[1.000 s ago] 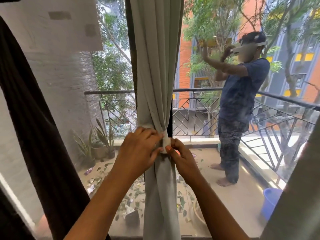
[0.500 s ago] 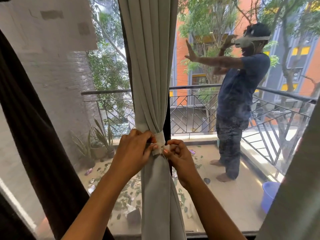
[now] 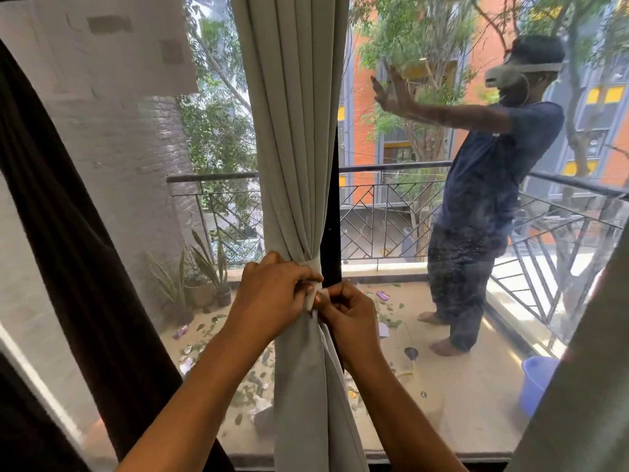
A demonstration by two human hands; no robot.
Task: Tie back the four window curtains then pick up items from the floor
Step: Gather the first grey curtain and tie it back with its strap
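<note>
A pale grey curtain hangs in the middle of the window, gathered tight at waist height by a matching fabric tie-back. My left hand grips the tie and the bunched cloth from the left. My right hand pinches the loose end of the tie from the right, fingertips touching those of the left hand. A dark brown curtain hangs along the left side. Part of another pale curtain shows at the right edge.
Behind the glass is a balcony with a metal railing, potted plants, scattered leaves and small litter on its floor, and a blue bucket. A person in a headset stands out there, one arm raised.
My hands have worked the tie's end between the fingers and stayed on the gathered curtain. The view has tilted slightly. The person outside stretched an arm out to the left.
</note>
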